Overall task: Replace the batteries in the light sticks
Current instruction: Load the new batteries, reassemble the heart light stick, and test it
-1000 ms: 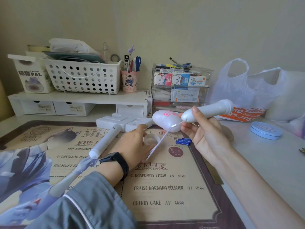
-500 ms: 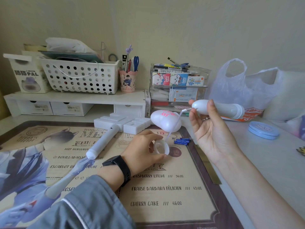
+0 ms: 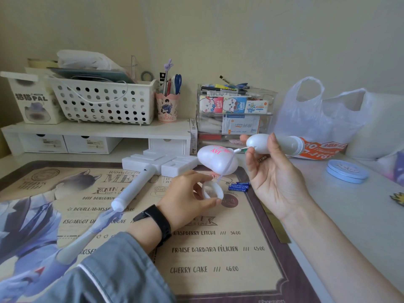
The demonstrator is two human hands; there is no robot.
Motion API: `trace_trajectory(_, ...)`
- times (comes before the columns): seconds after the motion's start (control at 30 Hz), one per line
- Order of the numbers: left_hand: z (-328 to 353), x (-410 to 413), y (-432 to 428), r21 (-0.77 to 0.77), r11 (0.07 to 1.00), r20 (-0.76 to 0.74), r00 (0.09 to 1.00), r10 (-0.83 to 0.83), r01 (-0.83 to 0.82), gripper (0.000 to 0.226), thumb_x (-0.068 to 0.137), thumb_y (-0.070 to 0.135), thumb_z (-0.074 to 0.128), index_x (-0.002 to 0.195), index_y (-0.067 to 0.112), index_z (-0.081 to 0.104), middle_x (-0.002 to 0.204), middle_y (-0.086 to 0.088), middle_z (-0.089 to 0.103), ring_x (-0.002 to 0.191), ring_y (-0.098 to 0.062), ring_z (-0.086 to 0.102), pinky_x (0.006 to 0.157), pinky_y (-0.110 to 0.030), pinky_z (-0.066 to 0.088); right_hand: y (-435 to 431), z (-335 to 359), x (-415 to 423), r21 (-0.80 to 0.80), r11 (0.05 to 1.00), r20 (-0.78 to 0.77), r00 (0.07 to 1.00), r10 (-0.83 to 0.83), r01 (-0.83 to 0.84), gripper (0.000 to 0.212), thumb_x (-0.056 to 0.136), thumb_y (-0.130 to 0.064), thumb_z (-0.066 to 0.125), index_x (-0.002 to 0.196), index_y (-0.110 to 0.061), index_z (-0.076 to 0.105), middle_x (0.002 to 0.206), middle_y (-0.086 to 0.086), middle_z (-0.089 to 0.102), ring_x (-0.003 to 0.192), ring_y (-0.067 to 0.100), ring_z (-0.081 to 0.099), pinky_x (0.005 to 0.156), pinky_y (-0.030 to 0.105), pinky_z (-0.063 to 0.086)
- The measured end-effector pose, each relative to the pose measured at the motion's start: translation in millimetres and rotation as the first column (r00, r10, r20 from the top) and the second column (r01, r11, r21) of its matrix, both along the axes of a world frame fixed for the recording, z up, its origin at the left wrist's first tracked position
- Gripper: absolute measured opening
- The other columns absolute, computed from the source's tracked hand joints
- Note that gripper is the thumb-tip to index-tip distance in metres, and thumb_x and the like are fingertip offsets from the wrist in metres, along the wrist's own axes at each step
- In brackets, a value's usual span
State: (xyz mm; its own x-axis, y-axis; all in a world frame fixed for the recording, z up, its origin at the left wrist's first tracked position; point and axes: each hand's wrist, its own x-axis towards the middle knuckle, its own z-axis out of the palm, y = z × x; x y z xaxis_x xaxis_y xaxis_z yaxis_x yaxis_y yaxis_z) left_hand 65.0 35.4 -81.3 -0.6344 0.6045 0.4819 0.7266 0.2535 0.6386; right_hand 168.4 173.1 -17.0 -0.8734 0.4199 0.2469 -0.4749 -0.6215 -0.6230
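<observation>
While left fingers (image 3: pixel 193 177) pinch the cap (image 3: pixel 211 190), right fingers (image 3: pixel 274 149) curl round the light stick (image 3: pixel 287 144).

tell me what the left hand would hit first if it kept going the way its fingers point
Likely the blue batteries lying on the mat just past the white cap the left hand pinches, though height is unclear and it might pass above them.

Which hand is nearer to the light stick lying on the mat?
Left. The left hand, pinching a small white cap, is just right of the lying light stick. The right hand is farther right, holding the other stick up.
</observation>
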Motion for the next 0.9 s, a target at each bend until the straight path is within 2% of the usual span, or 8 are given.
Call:
trace_trajectory(0.2, -3, -2, -1, -0.067, 0.998, -0.005, 1.000, 0.005, -0.006, 0.048, 0.070, 0.029, 0.081, 0.113, 0.016, 0.066, 0.103, 0.005, 0.059, 0.076, -0.004, 0.060, 0.067, -0.008, 0.046, 1, 0, 1, -0.032, 0.999, -0.015, 0.999, 0.041, -0.042, 0.027, 0.080, -0.025, 0.055, 0.090, -0.002, 0.061, 0.089, 0.013, 0.070, 0.057, 0.008, 0.063, 0.053, 0.016, 0.054)
trace_trajectory(0.37, 1, 0, -1, -0.028, 1.000, 0.032, 0.999, 0.001, 0.000, 0.045, 0.070, 0.031, 0.081, 0.111, 0.019, 0.067, 0.100, 0.010, 0.061, 0.076, -0.001, 0.061, 0.070, -0.010, 0.047, 0, -1, 0, 0.017, 0.999, 0.012, 0.999, 0.049, -0.050, 0.027, 0.082, -0.025, 0.053, 0.095, -0.003, 0.059, 0.085, 0.012, 0.071, 0.056, 0.008, 0.063, 0.055, 0.015, 0.055)
trace_trajectory(0.43, 2, 2, -1, -0.003, 1.000, 0.078, 0.997, -0.006, 0.006, 0.042, 0.070, 0.032, 0.081, 0.109, 0.021, 0.068, 0.096, 0.012, 0.066, 0.077, -0.003, 0.063, 0.073, -0.018, 0.051, 1, -3, -2, 0.064, 0.997, 0.044, 0.998, 0.039, -0.042, 0.026, 0.082, -0.025, 0.055, 0.094, -0.003, 0.059, 0.085, 0.013, 0.070, 0.057, 0.009, 0.064, 0.055, 0.016, 0.055)
trace_trajectory(0.5, 3, 3, -2, 0.026, 0.999, 0.152, 0.988, -0.025, 0.021, 0.039, 0.071, 0.032, 0.080, 0.108, 0.024, 0.069, 0.088, 0.010, 0.070, 0.073, -0.003, 0.063, 0.071, -0.019, 0.052, 2, -7, -6, 0.192, 0.981, 0.096, 0.995, -0.028, 0.009, 0.024, 0.081, -0.026, 0.058, 0.090, -0.003, 0.058, 0.083, 0.013, 0.067, 0.056, 0.012, 0.063, 0.054, 0.019, 0.054)
trace_trajectory(0.57, 4, 3, -1, 0.085, 0.995, 0.225, 0.972, -0.074, 0.056, 0.037, 0.072, 0.033, 0.080, 0.106, 0.024, 0.069, 0.085, 0.002, 0.073, 0.072, -0.007, 0.064, 0.070, -0.022, 0.052, 4, -13, -9, 0.371, 0.923, 0.126, 0.979, -0.157, 0.100, 0.026, 0.080, -0.028, 0.061, 0.088, -0.004, 0.057, 0.077, 0.011, 0.062, 0.054, 0.014, 0.060, 0.051, 0.023, 0.052)
trace_trajectory(0.67, 6, 2, -1, 0.193, 0.977, 0.338, 0.929, -0.154, 0.091, 0.050, 0.068, 0.043, 0.080, 0.110, 0.020, 0.068, 0.095, -0.010, 0.073, 0.088, -0.024, 0.068, 0.085, -0.036, 0.054, 3, -19, -11, 0.613, 0.761, 0.104, 0.933, -0.345, 0.213, 0.032, 0.082, -0.039, 0.061, 0.085, -0.007, 0.055, 0.068, 0.014, 0.054, 0.049, 0.017, 0.050, 0.045, 0.029, 0.040)
trace_trajectory(0.83, 11, 5, -4, 0.298, 0.937, 0.424, 0.855, -0.299, 0.179, 0.055, 0.064, 0.033, 0.083, 0.111, 0.012, 0.064, 0.102, -0.006, 0.073, 0.098, -0.020, 0.068, 0.091, -0.034, 0.053, -3, -24, -15, 0.753, 0.629, 0.120, 0.901, -0.416, 0.190, 0.040, 0.082, -0.054, 0.049, 0.079, -0.013, 0.050, 0.067, 0.019, 0.053, 0.043, 0.015, 0.045, 0.038, 0.024, 0.032)
trace_trajectory(0.9, 10, 7, -3, 0.324, 0.921, 0.452, 0.820, -0.350, 0.215, 0.054, 0.063, 0.027, 0.081, 0.111, 0.010, 0.062, 0.101, -0.012, 0.072, 0.093, -0.024, 0.069, 0.087, -0.033, 0.055, -5, -26, -15, 0.787, 0.594, 0.106, 0.911, -0.398, 0.168, 0.031, 0.090, -0.043, 0.045, 0.078, -0.016, 0.052, 0.060, 0.004, 0.058, 0.042, 0.006, 0.051, 0.039, 0.019, 0.037)
